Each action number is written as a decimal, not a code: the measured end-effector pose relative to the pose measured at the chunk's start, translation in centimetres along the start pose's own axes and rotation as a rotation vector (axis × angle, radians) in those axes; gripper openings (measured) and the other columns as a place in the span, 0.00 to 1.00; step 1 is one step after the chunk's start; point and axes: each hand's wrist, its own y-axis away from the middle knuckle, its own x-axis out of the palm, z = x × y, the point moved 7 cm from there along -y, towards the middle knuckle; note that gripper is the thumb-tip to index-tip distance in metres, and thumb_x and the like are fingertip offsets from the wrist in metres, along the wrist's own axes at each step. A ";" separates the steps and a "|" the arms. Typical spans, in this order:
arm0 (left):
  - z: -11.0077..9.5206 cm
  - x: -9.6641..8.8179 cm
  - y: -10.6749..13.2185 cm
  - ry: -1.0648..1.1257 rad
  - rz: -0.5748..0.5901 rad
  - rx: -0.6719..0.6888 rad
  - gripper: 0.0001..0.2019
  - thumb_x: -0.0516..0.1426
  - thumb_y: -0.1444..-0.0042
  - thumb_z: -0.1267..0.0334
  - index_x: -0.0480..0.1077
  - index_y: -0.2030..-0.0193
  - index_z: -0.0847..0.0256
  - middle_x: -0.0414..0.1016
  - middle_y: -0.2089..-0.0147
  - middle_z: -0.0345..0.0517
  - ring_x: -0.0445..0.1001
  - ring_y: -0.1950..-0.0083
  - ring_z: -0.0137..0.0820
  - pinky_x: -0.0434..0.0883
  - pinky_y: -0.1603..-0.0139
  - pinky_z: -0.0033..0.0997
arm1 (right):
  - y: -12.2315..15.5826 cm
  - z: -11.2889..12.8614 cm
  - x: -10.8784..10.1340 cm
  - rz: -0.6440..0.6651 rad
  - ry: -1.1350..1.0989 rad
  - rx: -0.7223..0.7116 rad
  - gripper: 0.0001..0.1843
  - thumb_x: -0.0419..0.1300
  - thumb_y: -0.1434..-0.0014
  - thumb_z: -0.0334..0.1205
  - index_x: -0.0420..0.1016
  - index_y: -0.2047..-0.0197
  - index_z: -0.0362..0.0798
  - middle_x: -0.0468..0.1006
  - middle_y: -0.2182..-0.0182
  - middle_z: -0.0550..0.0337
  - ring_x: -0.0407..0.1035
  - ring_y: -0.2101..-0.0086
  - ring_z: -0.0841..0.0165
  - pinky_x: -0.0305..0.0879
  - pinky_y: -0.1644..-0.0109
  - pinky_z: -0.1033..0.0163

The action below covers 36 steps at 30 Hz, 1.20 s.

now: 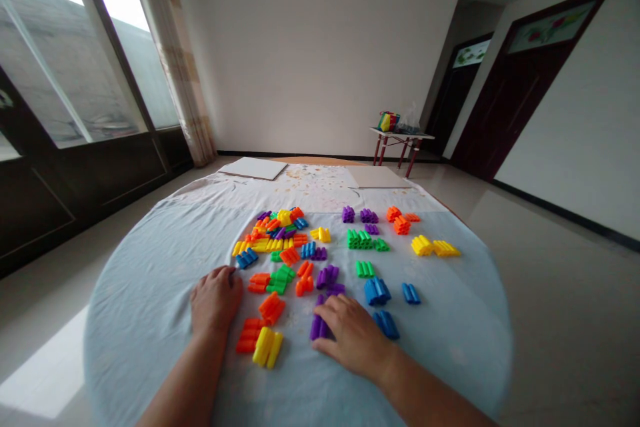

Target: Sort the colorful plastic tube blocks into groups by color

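Several ridged plastic blocks in many colours lie on a round table with a pale blue cloth (150, 293). My left hand (216, 299) rests knuckles-up on the cloth with its fingers curled, next to a blue block (247, 257) and an orange block (259, 283). My right hand (354, 333) lies over a purple block (319, 327), fingers bent around it. A yellow block (268, 347) and orange blocks (249, 335) sit between my hands. To the right, blocks lie grouped by colour: purple (360, 215), orange (400, 220), green (366, 240), yellow (434, 247), blue (377, 291).
A mixed heap of blocks (277, 230) lies left of centre. Two white boards (254, 168) (377, 177) rest at the table's far edge. A small table (400, 137) with coloured items stands by the back wall. Large windows run along the left; dark doors stand on the right.
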 end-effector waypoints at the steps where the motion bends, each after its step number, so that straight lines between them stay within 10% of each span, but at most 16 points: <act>1: 0.0 0.0 0.0 0.002 0.000 -0.003 0.23 0.41 0.43 0.58 0.70 0.49 0.60 0.70 0.45 0.49 0.65 0.45 0.44 0.60 0.47 0.43 | 0.1 0.1 0.2 0.016 -0.010 -0.015 0.22 0.61 0.46 0.45 0.70 0.48 0.48 0.72 0.57 0.53 0.63 0.54 0.60 0.59 0.46 0.57; 11: 0.0 -0.1 0.0 0.015 0.000 -0.001 0.22 0.42 0.42 0.57 0.70 0.49 0.60 0.71 0.45 0.49 0.65 0.45 0.43 0.60 0.46 0.42 | 1.0 1.3 1.2 0.175 -0.094 -0.148 0.41 0.61 0.53 0.40 0.55 0.36 0.48 0.66 0.53 0.51 0.59 0.50 0.59 0.55 0.42 0.57; 24: 0.6 0.5 -0.4 -0.012 0.035 0.010 0.24 0.39 0.43 0.55 0.69 0.48 0.59 0.70 0.44 0.48 0.64 0.44 0.44 0.61 0.46 0.43 | 1.7 0.9 -1.7 0.028 -0.256 -0.198 0.25 0.62 0.49 0.34 0.69 0.46 0.49 0.72 0.52 0.55 0.63 0.50 0.65 0.56 0.42 0.62; 36: 1.4 1.0 -1.2 -0.017 0.073 0.029 0.25 0.39 0.43 0.53 0.68 0.48 0.60 0.69 0.44 0.50 0.66 0.46 0.46 0.62 0.47 0.45 | -3.7 -16.1 -12.3 -0.344 0.034 0.204 0.24 0.55 0.49 0.25 0.69 0.48 0.45 0.71 0.50 0.52 0.64 0.48 0.66 0.57 0.43 0.59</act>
